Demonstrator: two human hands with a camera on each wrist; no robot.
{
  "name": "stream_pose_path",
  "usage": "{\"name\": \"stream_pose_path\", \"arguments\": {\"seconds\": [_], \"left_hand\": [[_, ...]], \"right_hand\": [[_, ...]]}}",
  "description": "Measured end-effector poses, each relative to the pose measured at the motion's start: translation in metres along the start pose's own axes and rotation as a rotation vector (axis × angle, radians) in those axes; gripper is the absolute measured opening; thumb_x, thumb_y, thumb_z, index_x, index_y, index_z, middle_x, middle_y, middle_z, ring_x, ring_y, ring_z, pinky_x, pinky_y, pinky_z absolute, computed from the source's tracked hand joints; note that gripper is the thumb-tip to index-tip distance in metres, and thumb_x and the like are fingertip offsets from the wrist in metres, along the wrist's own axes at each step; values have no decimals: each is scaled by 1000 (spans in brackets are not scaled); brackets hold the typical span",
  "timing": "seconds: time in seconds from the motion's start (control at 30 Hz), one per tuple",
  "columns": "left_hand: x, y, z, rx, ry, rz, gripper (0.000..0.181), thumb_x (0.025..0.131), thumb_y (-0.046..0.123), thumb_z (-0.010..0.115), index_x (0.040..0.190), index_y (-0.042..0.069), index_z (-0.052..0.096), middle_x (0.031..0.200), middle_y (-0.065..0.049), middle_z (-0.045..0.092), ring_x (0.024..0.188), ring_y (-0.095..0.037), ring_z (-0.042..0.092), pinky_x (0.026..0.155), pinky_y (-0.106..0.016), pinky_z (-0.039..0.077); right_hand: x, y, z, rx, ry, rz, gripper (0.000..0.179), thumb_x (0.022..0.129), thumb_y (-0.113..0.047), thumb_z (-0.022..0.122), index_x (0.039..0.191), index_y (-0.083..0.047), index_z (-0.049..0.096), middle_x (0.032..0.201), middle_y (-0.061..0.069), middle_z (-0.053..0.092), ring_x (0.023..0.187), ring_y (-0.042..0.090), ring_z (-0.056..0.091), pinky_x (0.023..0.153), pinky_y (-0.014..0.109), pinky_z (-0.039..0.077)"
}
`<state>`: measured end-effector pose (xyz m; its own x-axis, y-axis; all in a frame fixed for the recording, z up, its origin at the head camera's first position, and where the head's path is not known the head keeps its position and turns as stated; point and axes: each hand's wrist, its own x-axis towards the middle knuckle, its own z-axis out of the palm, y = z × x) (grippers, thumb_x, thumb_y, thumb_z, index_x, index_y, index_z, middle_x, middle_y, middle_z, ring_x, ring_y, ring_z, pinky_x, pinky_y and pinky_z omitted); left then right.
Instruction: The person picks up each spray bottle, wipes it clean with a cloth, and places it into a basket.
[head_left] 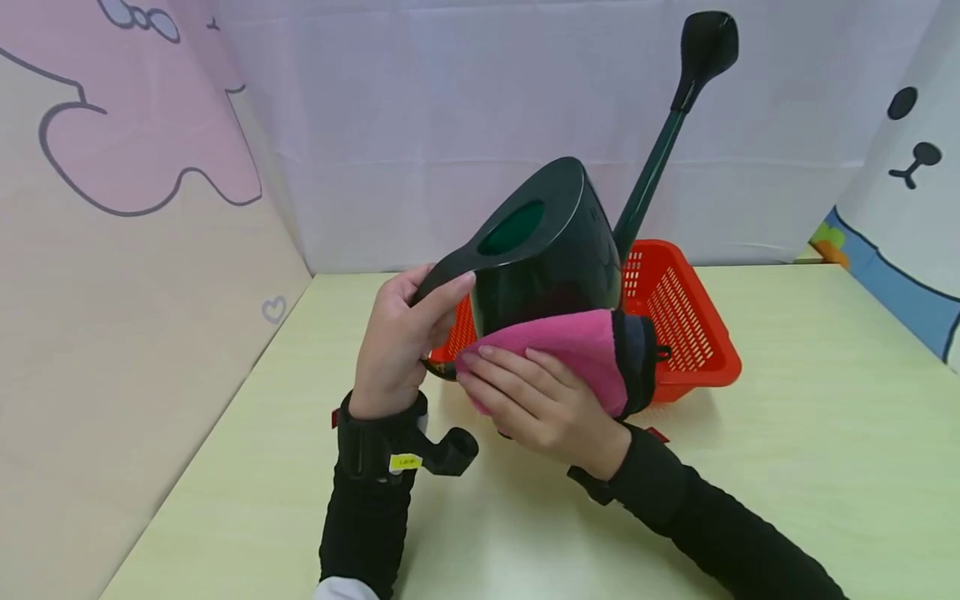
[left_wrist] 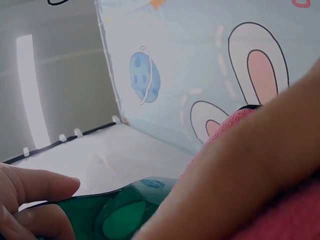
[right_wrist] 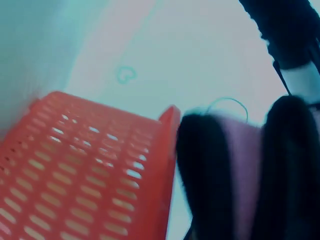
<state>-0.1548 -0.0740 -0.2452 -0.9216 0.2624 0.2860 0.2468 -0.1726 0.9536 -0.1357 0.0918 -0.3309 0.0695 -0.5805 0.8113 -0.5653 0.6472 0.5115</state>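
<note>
A dark green watering can (head_left: 547, 283) is held tilted above the table, its long spout pointing up to the right. My left hand (head_left: 401, 342) grips its handle, thumb lying along the top. With fingers laid nearly straight, my right hand (head_left: 540, 404) presses a pink cloth (head_left: 577, 342) with black edging against the can's lower side; the thumb is hidden. In the left wrist view, the can's opening (left_wrist: 122, 220) shows beside the left fingers (left_wrist: 47, 185), and a blurred hand covers part of the cloth. The black edging (right_wrist: 205, 170) is blurred in the right wrist view.
A red perforated plastic basket (head_left: 678, 317) stands on the pale table (head_left: 247, 492) behind the can, partly covered by it. A white cloth backdrop (head_left: 465, 100) hangs behind, with printed cartoon panels at both sides.
</note>
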Motion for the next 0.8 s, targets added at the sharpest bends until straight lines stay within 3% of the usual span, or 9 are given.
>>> {"name": "stream_pose_path", "arguments": {"seconds": [0.1,0.2,0.3,0.4,0.53,0.63,0.8], "left_hand": [[0,0,-1,-2,4,-7,7,86,12,54,80,9,50,53,1,38,48,-12,34,46,-21,29],[0,1,-1,-6,5,-7,7,86,12,54,81,9,51,53,1,38,48,-11,34,46,-21,29],[0,2,0,-15,7,-5,7,87,11,53,81,10,50,53,1,38,48,-11,34,46,-21,30],[-3,4,0,-41,13,-3,9,87,11,53,78,10,50,53,1,37,47,-12,32,45,-21,28],[-4,7,-3,-90,8,-2,13,87,10,51,75,13,48,51,2,35,45,-11,30,45,-21,26],[-4,8,-5,-122,-3,-5,15,88,10,50,74,14,48,51,2,35,44,-11,30,45,-21,26],[-5,9,-7,-144,-4,-18,16,88,9,49,73,15,49,51,2,35,44,-11,30,44,-20,26]], "right_hand": [[-2,-3,1,-17,-66,-36,27,93,-19,50,117,-12,62,111,5,67,106,19,62,89,31,47],[-4,0,1,-4,-50,-33,30,93,-20,50,120,-12,60,112,5,66,107,20,61,93,32,45],[-6,9,3,7,65,-23,37,91,-21,54,126,-11,55,109,5,67,104,20,60,99,34,41],[-6,17,7,24,269,-2,41,85,-21,62,124,-11,53,101,6,63,95,22,59,102,34,39],[-3,24,10,98,522,169,25,83,-24,64,98,-8,52,95,10,54,92,21,56,100,29,41],[-2,31,3,197,589,346,25,83,-26,62,87,-5,49,94,11,55,96,19,57,97,26,43],[0,50,-7,287,679,551,31,80,-23,66,83,5,54,87,15,63,92,20,63,92,29,47]]}}
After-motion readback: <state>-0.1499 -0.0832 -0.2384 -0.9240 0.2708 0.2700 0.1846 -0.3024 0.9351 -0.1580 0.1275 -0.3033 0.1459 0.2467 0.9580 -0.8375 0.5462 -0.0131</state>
